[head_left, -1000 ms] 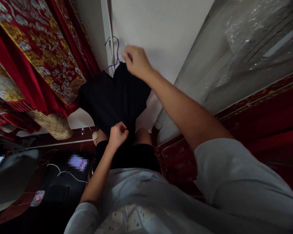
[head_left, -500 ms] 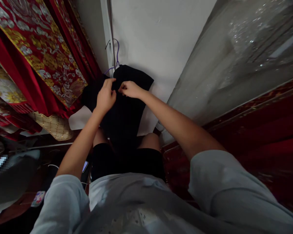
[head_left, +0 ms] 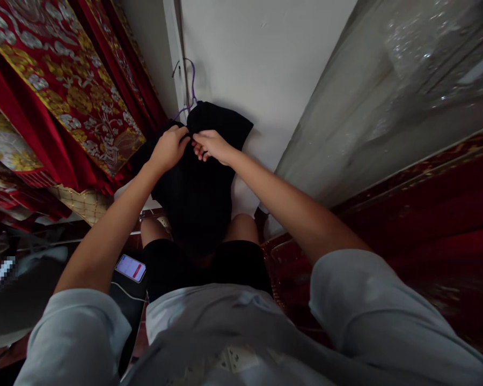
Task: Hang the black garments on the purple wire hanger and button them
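A: How are the fingers set?
B: On the left hand (head_left: 169, 148), thumb and forefinger are narrowly spaced; on the right hand (head_left: 216, 148), the tips are drawn together, the others loosely curled. Whether cloth is gripped cannot be told – dark fabric is met at both tips.

A: Where is the workpiece located?
B: The black garment (head_left: 199, 198) is hung from a purple hanger (head_left: 194, 80) before a white panel (head_left: 261, 59). It is touched at the upper front, just below the neckline.

A: What has been changed?
B: One second ago the right hand was raised beside the shoulder near the hanger, and the left was placed low on the cloth. Both have since been brought to one spot, their tips nearly meeting.

A: What is implied?
B: Two-handed work on a small area, it is judged – fastening or straightening cannot be distinguished.

A: What lies beyond?
B: Embroidered red cloth (head_left: 92, 102) is hung on the left, plastic sheeting (head_left: 358, 102) is draped on the right, and a lit phone (head_left: 131, 268) is placed below the left forearm.
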A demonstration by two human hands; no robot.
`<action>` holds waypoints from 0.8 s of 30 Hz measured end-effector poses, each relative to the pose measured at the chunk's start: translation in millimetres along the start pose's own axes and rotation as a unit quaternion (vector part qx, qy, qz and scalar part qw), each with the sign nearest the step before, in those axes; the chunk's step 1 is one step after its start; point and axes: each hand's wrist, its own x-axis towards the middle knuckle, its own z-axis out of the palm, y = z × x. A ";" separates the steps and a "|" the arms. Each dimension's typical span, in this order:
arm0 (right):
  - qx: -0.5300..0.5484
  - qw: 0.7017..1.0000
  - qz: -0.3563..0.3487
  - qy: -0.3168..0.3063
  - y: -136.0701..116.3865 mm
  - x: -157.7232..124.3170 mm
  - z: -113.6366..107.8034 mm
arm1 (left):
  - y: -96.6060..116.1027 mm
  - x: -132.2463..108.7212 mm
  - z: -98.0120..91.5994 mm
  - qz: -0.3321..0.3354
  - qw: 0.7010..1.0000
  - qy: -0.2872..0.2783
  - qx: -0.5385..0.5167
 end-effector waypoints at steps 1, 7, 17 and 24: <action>0.012 1.000 -0.002 0.003 -2.5 -2.2 -0.3 | -1.7 2.3 0.2 0.009 1.000 -0.003 -0.008; 0.114 0.993 0.015 0.034 -22.6 1.7 -0.9 | -17.2 16.9 13.1 0.039 0.998 0.020 -0.040; 0.169 0.984 -0.021 0.042 -29.2 -7.4 -1.6 | -17.5 26.7 1.7 0.027 0.991 0.056 -0.117; 0.094 0.994 -0.004 0.055 -34.5 -5.6 -4.2 | -15.1 30.7 16.1 0.012 0.986 0.063 -0.153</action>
